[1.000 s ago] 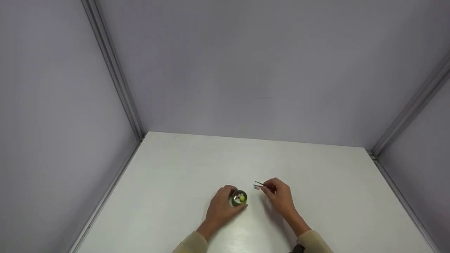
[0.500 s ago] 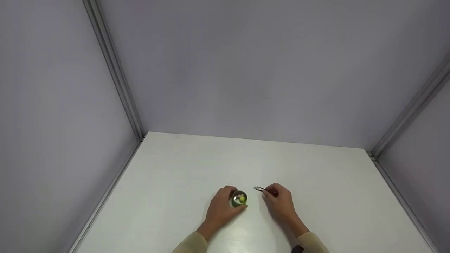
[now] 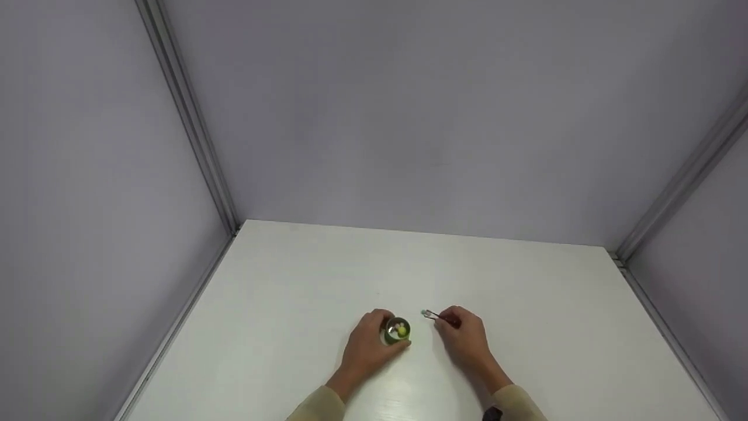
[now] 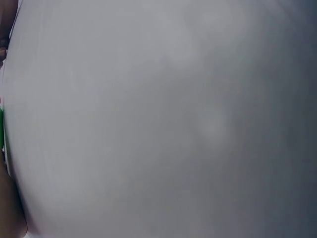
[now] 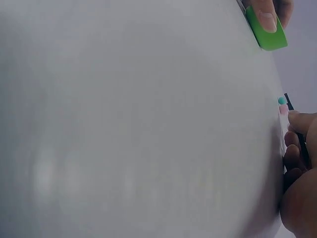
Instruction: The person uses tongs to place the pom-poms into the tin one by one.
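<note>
The right hand pinches tweezers just right of the cup gripped by the left hand.

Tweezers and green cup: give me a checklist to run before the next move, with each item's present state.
1. Left hand grips the green cup: ok.
2. Cup upright on the white table, mouth open, small balls inside: ok.
3. Right hand pinches the tweezers: ok.
4. Teal bead at the tweezer tips: ok; whether it is firmly clamped: cannot tell.
5. Tips over the cup mouth: not ok, they are beside the cup on its right.
6. Pink bead lies by the tips, loose or held: cannot tell.
</note>
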